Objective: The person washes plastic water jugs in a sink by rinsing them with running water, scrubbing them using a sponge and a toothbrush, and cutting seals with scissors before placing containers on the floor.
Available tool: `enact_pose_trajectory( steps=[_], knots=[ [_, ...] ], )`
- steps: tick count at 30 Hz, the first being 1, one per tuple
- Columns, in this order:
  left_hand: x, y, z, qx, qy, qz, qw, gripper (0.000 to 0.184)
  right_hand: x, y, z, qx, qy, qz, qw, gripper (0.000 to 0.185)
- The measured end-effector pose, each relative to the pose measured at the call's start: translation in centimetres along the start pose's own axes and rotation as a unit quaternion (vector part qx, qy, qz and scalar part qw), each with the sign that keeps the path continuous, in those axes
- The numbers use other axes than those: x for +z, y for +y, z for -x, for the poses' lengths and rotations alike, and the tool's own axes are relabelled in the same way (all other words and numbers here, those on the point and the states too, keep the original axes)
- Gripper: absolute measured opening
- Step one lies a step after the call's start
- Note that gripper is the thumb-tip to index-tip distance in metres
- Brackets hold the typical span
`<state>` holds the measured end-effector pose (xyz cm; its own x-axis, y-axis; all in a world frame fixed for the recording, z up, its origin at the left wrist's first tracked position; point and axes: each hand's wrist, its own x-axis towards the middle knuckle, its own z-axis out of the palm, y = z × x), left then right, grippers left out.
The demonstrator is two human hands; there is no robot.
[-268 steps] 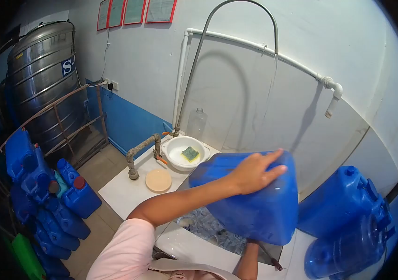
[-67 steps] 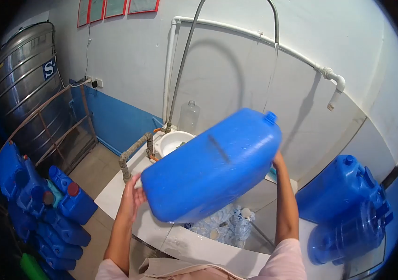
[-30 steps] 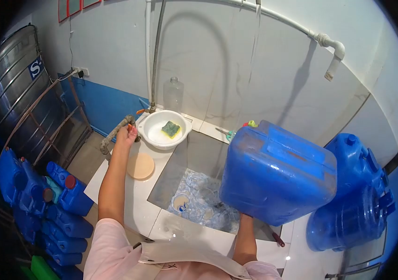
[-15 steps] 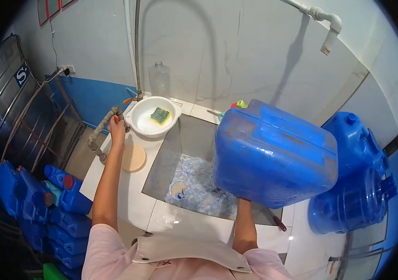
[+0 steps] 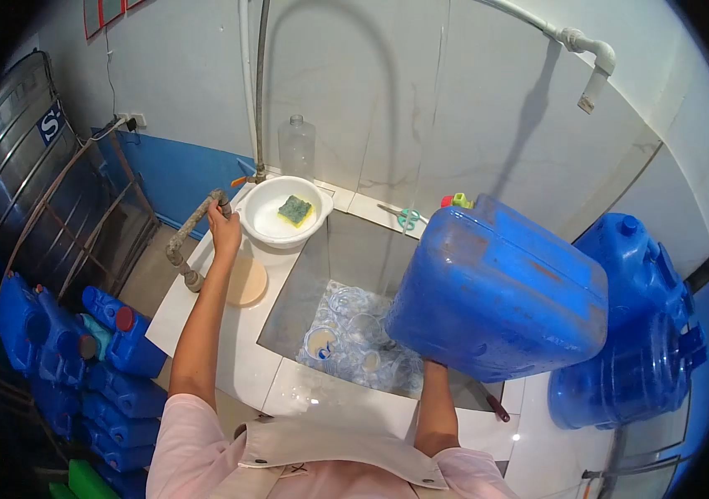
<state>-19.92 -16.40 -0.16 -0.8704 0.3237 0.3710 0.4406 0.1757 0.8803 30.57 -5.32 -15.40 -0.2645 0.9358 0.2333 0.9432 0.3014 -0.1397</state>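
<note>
the fingers of my left hand [image 5: 225,234] are bent at the upper end of a crusty, crooked pipe [image 5: 185,239]; they cover the spot they meet, so from here i cannot tell how closely they grip. the left forearm [image 5: 202,333] rises from a pink sleeve [image 5: 185,445], long and nearly straight, leaning slightly inward. my right hand is out of sight behind a large blue jug [image 5: 504,291], and i cannot tell how its fingers sit. the right forearm [image 5: 437,407] is short in view and almost upright, its wrist vanishing at the jug's lower left edge. the jug is tilted above the right end of a grey sink [image 5: 359,245], partly filled with crumpled clear-and-blue plastic [image 5: 350,324]. just beside the left hand, on the white surface [image 5: 248,353], a white basin [image 5: 267,218] holds a green and yellow sponge [image 5: 295,210]; near the forearm lies a round beige disc [image 5: 247,281]. behind the basin stands a clear bottle [image 5: 297,148]. scissors [image 5: 407,219] with teal handles lie along the sink's back edge. right of the jug are another blue container [image 5: 621,249] and a translucent blue bottle [image 5: 612,382].
</note>
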Motion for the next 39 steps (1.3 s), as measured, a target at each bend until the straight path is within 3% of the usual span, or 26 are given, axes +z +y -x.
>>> enact_pose_trajectory(
  steps=[2, 3, 5, 9, 11, 12, 14, 15, 16, 18, 19, 20, 22, 24, 26, 28, 31, 33, 35, 37, 38, 39],
  knots=[
    [-0.1, 0.0, 0.0, -0.001, -0.004, 0.003, 1.000, 0.056, -6.0, -2.8, 0.8, -0.007, -0.049, 0.077, 0.996, 0.040],
    [-0.2, 0.0, 0.0, -0.002, -0.010, 0.006, 1.000, 0.057, -3.9, -2.1, 0.7, -0.008, -0.048, 0.076, 0.996, 0.040],
    [-0.2, 0.1, 0.1, -0.003, -0.007, 0.004, 1.000, 0.058, 3.2, 1.1, 0.4, 0.000, 0.055, -0.063, 0.996, 0.040],
    [-0.2, -0.1, 0.0, -0.013, -0.009, -0.004, 1.000, 0.058, 3.1, 1.2, -0.2, -0.020, -0.001, -0.042, 0.999, 0.044],
    [-0.2, 0.0, 0.0, -0.012, -0.011, -0.011, 1.000, 0.058, 4.5, 1.2, 0.0, -0.019, 0.033, 0.105, 0.994, 0.046],
    [-0.3, 0.1, 0.0, -0.012, -0.012, -0.018, 1.000, 0.057, 2.4, 0.2, 0.1, -0.019, 0.034, 0.105, 0.994, 0.046],
    [-0.4, 0.4, 0.3, 0.002, -0.010, -0.033, 0.999, 0.056, -4.7, -2.9, 0.6, -0.002, -0.001, -0.248, 0.969, 0.040],
    [-0.5, 0.5, 0.5, 0.017, -0.009, -0.048, 0.999, 0.055, -4.3, -2.8, 0.5, -0.002, -0.002, -0.248, 0.969, 0.040],
    [-0.5, 0.4, 0.6, 0.017, -0.008, -0.048, 0.999, 0.055, -3.5, -2.4, 0.6, -0.020, 0.031, -0.404, 0.914, 0.040],
    [-0.8, 0.2, 1.0, 0.038, -0.021, -0.050, 0.998, 0.051, -1.5, -1.3, 0.4, -0.039, 0.061, -0.550, 0.832, 0.040],
    [-0.9, 0.0, 1.3, 0.038, -0.020, -0.051, 0.998, 0.051, -0.3, -0.6, 0.1, -0.036, 0.040, -0.326, 0.944, 0.041],
    [-1.0, -0.1, 1.6, 0.067, -0.021, -0.049, 0.996, 0.049, 0.8, 0.0, -0.1, -0.031, 0.017, -0.081, 0.996, 0.041],
    [-1.4, 0.4, 2.6, 0.096, -0.020, -0.045, 0.994, 0.048, 0.2, -0.6, 0.3, -0.063, 0.066, -0.085, 0.992, 0.042],
    [-2.2, 1.4, 3.9, 0.108, -0.079, -0.078, 0.988, 0.047, 0.5, -0.5, 0.1, -0.095, 0.115, -0.088, 0.985, 0.042],
    [-2.2, 0.9, 5.3, 0.129, -0.094, -0.115, 0.981, 0.049, 2.9, 0.9, -0.1, -0.058, 0.020, -0.205, 0.977, 0.042],
    [-2.2, 0.6, 6.8, 0.118, -0.149, -0.154, 0.969, 0.058, 2.7, 0.9, -0.4, -0.055, 0.032, -0.259, 0.964, 0.042],
    [-1.9, 0.0, 8.7, 0.158, -0.134, -0.260, 0.943, 0.068, 1.6, 0.2, -0.8, -0.042, 0.064, -0.418, 0.905, 0.041],
    [-1.8, 1.0, 6.5, 0.033, -0.234, -0.207, 0.949, 0.071, -0.1, -0.5, -0.9, -0.035, 0.088, -0.472, 0.877, 0.041],
    [-0.7, 2.3, 4.9, 0.048, -0.192, -0.042, 0.979, 0.071, -2.2, -0.6, -1.7, -0.026, 0.099, -0.518, 0.849, 0.041],
    [-0.6, 10.3, 6.6, 0.034, -0.236, 0.017, 0.971, 0.068, -4.1, -0.9, -2.7, -0.007, 0.094, -0.536, 0.839, 0.041],
    [0.7, 11.4, 7.4, 0.017, -0.197, 0.228, 0.953, 0.066, -4.6, -1.2, -3.1, 0.003, 0.088, -0.534, 0.841, 0.041],
    [2.1, 12.6, 8.2, 0.016, -0.163, 0.428, 0.889, 0.064, -4.7, -1.9, -3.3, 0.017, 0.086, -0.526, 0.846, 0.042]
  ],
)
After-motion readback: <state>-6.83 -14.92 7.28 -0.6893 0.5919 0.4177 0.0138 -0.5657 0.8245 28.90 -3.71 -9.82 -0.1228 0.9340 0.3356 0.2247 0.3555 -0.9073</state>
